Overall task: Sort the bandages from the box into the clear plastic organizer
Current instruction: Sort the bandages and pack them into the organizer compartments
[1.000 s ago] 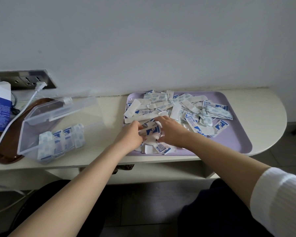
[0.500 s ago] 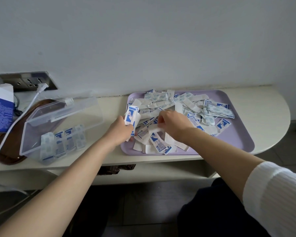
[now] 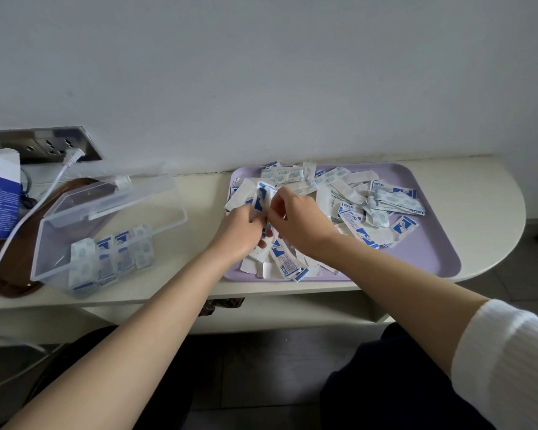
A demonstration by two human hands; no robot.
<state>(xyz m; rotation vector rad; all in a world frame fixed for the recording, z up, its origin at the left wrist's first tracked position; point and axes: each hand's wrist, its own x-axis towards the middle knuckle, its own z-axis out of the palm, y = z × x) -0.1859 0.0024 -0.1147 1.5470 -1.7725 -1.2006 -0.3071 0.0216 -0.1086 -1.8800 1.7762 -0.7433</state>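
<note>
A heap of white-and-blue wrapped bandages (image 3: 351, 200) lies spread over a lilac tray (image 3: 423, 249) on the shelf. My left hand (image 3: 239, 231) grips a small upright stack of bandages (image 3: 261, 197) above the tray's left side. My right hand (image 3: 295, 218) is close beside it, fingers curled and pinching at the same stack. The clear plastic organizer (image 3: 53, 243) stands to the left with its lid (image 3: 115, 197) raised; several bandages (image 3: 112, 259) stand in a row along its front wall.
A blue-and-white bandage box (image 3: 0, 200) stands at the far left. A white cable (image 3: 28, 212) runs from a wall socket (image 3: 50, 144) over a brown tray (image 3: 3, 274). The shelf's rounded end (image 3: 497, 218) is to the right.
My left hand lifted its bandage stack and moved right over the tray. My right hand came up from the heap and met it at the stack.
</note>
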